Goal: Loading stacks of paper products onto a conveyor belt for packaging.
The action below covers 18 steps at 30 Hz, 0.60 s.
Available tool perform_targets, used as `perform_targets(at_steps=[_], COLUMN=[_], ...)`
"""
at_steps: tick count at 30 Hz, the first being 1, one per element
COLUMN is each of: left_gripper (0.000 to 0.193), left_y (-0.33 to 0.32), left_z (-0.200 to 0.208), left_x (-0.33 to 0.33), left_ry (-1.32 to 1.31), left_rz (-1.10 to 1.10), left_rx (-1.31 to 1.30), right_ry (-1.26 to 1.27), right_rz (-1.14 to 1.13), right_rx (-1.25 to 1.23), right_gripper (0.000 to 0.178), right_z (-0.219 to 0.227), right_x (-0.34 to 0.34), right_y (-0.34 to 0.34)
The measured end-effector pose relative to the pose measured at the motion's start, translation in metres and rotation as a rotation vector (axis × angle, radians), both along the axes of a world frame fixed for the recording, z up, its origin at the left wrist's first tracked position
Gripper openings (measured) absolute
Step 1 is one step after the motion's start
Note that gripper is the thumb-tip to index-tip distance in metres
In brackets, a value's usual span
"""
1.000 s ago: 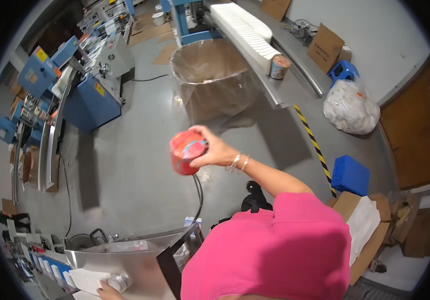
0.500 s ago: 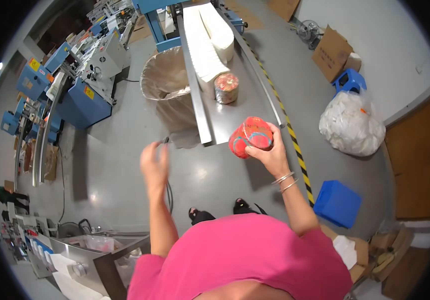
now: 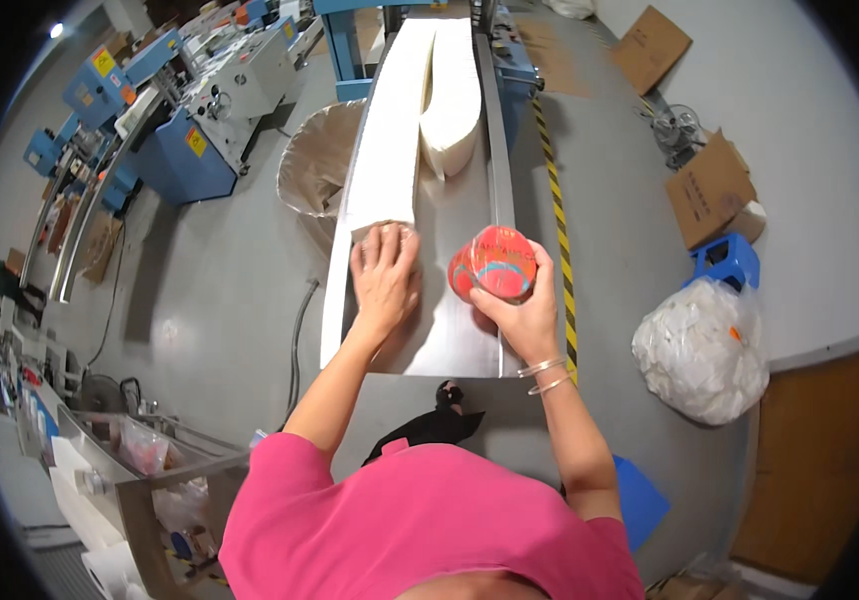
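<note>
My right hand [image 3: 522, 312] grips red round packs [image 3: 506, 262] with a shiny surface and a curved blue band, thumb on the near side and fingers round the right. They are held above the right side of a metal trough [image 3: 450, 335]. A long row of stacked white folded sheets [image 3: 390, 130] lies along the trough's left side. At its near end, my left hand [image 3: 384, 280] rests with bent fingers over something. A glimpse of shiny wrap shows past the fingertips; the rest is hidden beneath the hand. A second white row [image 3: 452, 110] curves beside the first.
A lined bin [image 3: 315, 160] stands left of the trough. Black-yellow floor tape [image 3: 558, 225] runs along its right. Farther right are a stuffed clear bag [image 3: 700, 350], a blue stool [image 3: 728, 262] and a cardboard box [image 3: 710, 190]. Blue machines [image 3: 182, 155] line the left.
I have come closer to the trough. My left hand has moved onto the white row's near end, where a round patterned pack stood. My right hand still holds the red packs, now above the trough.
</note>
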State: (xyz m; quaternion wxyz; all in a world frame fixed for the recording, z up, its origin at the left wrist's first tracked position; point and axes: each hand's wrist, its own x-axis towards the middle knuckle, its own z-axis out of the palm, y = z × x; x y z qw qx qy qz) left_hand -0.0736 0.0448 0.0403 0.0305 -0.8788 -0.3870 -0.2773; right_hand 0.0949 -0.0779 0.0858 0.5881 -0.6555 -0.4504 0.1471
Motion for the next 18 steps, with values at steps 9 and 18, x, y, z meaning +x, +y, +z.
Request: perform_targets(at_steps=[9, 18], left_gripper=[0.057, 0.089], left_y=[-0.046, -0.029], left_z=[-0.002, -0.004], left_x=[0.033, 0.124], left_ry=[-0.49, -0.492], left_rz=[0.107, 0.462], left_rx=[-0.149, -0.354], right_ry=[-0.215, -0.988], right_rz=[0.593, 0.462], right_rx=[-0.179, 0.085], right_gripper=[0.065, 0.063], right_z=[0.01, -0.016], right_x=[0.04, 0.091], right_y=[0.133, 0.271])
